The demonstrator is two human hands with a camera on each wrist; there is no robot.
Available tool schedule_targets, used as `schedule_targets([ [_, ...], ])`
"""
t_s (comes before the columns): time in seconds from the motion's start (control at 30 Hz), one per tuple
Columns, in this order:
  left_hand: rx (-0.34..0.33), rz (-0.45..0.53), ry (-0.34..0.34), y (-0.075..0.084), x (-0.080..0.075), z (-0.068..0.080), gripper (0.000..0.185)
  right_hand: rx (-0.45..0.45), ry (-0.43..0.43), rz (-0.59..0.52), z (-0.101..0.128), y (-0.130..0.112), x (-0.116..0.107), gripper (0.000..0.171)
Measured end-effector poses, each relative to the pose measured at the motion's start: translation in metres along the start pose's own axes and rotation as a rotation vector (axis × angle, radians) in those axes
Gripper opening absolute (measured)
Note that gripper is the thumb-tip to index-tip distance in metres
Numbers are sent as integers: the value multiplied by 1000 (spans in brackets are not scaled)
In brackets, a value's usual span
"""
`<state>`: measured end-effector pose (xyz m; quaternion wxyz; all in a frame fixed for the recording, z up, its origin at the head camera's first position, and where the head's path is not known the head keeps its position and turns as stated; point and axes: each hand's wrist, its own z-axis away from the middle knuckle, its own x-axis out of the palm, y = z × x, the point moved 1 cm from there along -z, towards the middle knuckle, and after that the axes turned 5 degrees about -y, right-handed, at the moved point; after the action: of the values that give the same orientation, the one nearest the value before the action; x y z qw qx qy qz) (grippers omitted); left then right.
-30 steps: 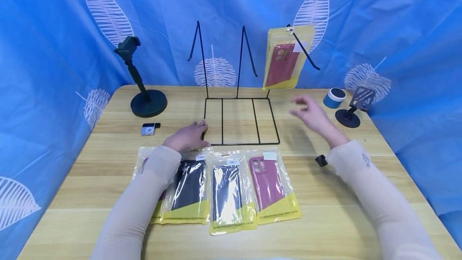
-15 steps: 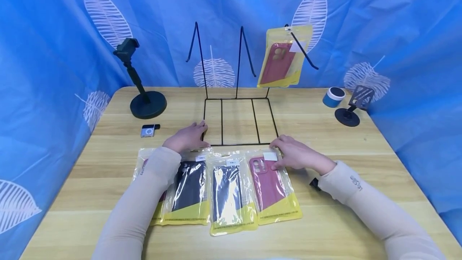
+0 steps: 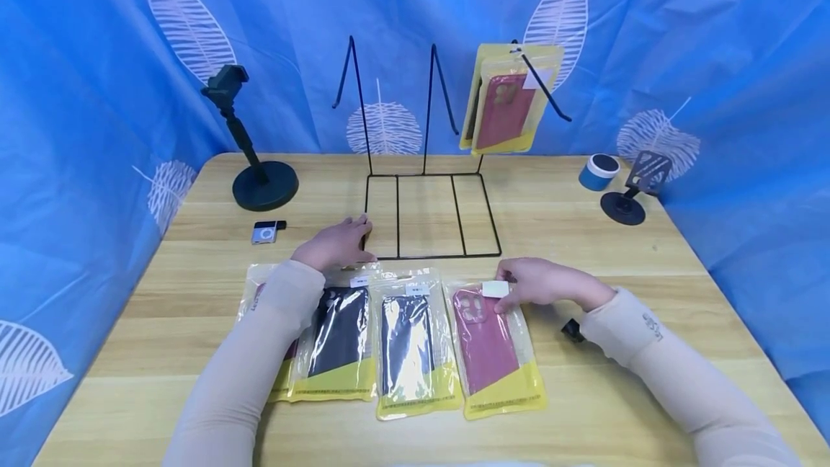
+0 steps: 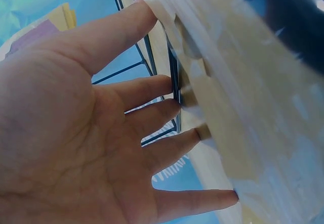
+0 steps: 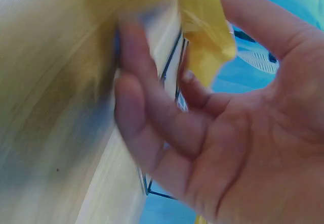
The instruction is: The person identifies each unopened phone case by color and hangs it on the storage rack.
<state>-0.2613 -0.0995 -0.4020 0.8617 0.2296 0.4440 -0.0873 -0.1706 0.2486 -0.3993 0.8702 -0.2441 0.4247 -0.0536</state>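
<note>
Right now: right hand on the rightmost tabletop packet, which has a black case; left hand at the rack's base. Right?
No, that case is pink, per the head view. Right hand on that packet, left hand at the rack's base: both correct.

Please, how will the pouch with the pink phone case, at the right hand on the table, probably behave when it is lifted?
The pouch probably bends at its edges, where the clear film looks thin. The pink phone case inside likely keeps the middle stiffer. The shiny reflections suggest the film could be slippery.
</note>
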Motion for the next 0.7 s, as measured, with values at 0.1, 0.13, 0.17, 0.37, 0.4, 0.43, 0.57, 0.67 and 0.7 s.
schedule_targets([
  [0.1,-5,7,2,0,-1,0,79,-56,-10,-189,3,2,-2,53],
  [0.13,-8,11,0,0,-1,0,80,-78,2,-242,4,3,-3,60],
  [0.17,-9,11,-1,0,-1,0,80,-98,21,-290,5,4,-4,68],
  [0.37,-11,5,-9,-1,0,-2,80,-220,276,-359,12,3,-13,94],
  [0.4,-12,4,-10,-2,0,-3,80,-237,310,-349,13,2,-14,91],
  [0.43,-13,5,-10,-2,1,-3,80,-246,339,-337,16,1,-15,87],
  [0.57,-11,8,-7,-3,1,-4,80,-268,415,-273,24,-2,-16,63],
  [0.67,-7,9,-4,-3,1,-5,80,-296,466,-280,29,-5,-15,52],
  [0.7,-7,8,-4,-3,1,-5,80,-315,488,-300,30,-7,-14,51],
])
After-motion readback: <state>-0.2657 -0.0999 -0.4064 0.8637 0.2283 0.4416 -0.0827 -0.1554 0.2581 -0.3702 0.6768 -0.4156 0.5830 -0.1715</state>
